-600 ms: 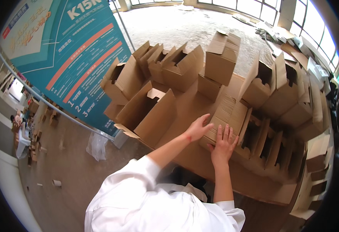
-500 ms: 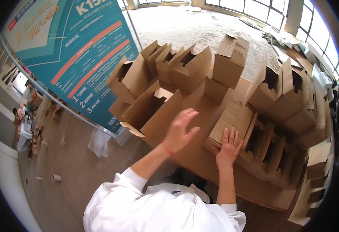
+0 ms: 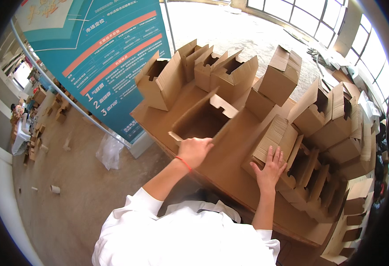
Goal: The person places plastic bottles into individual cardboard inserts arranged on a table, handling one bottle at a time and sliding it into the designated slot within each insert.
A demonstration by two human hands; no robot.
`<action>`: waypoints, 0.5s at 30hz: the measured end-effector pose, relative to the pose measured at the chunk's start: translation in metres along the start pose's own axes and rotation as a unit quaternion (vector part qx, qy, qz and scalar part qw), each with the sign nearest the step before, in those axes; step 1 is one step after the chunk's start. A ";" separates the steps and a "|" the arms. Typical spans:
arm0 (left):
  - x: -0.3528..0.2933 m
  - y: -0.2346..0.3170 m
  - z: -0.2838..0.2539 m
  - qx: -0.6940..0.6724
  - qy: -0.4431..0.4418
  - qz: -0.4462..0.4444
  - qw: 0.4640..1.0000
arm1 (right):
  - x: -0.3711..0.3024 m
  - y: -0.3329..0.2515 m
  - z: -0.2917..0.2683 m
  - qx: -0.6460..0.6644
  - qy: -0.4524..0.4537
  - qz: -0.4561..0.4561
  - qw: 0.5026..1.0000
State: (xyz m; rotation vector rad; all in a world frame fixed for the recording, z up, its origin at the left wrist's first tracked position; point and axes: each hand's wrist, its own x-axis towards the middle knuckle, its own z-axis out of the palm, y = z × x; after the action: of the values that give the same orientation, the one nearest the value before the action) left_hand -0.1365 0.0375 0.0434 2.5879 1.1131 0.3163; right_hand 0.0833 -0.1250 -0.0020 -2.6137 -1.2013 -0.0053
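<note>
My left hand (image 3: 195,151) is closed over the near edge of an open cardboard box (image 3: 197,116), its fingers bent over the rim. The box stands on the brown table (image 3: 221,175), top flaps up, its inside in shadow; a pale notched flap shows on its far side. My right hand (image 3: 270,170) lies with fingers spread on the near end of a flat-topped cardboard box (image 3: 275,135). Beside that hand, to the right, a row of narrow open cardboard boxes (image 3: 312,177) stands packed side by side.
Several open boxes (image 3: 163,80) line the table's far left side. A taller carton (image 3: 282,73) rests on another box at the back. More boxes (image 3: 332,119) stand at the right. A teal banner (image 3: 101,57) rises at the left, with a clear plastic bag (image 3: 110,153) by its foot.
My left hand has come down from the air onto the open box's near edge, and that box sits turned differently. My right hand stays on the flat-topped box. The view has shifted slightly.
</note>
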 end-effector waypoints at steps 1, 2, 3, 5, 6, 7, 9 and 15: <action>0.006 0.010 0.004 -0.003 -0.007 0.010 1.000 | 0.001 -0.002 0.000 -0.001 0.004 0.001 1.000; 0.013 0.020 0.011 -0.006 -0.011 0.026 1.000 | 0.001 -0.004 -0.001 0.002 0.005 0.004 1.000; 0.018 0.031 0.018 -0.007 -0.013 0.041 0.999 | 0.001 -0.007 -0.003 0.007 0.006 0.005 1.000; 0.030 0.057 0.022 -0.013 -0.031 0.080 0.996 | 0.001 -0.012 -0.004 0.010 0.014 0.002 1.000; 0.035 0.066 0.033 -0.008 -0.032 0.100 0.994 | 0.002 -0.014 -0.003 0.009 0.022 -0.002 1.000; 0.039 0.072 0.045 0.001 -0.032 0.119 0.992 | 0.004 -0.016 -0.003 0.010 0.032 -0.007 0.999; 0.038 0.078 0.057 -0.018 -0.027 0.144 0.989 | 0.005 -0.023 -0.004 0.027 0.031 -0.008 0.999; 0.075 0.009 -0.024 -0.238 0.204 0.175 0.933 | -0.001 -0.008 0.007 0.025 0.035 0.000 0.999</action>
State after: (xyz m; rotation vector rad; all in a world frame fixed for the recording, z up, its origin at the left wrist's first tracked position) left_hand -0.0870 0.0911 0.0747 2.3067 0.5659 1.1008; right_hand 0.0760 -0.1194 -0.0072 -2.5489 -1.1619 -0.0656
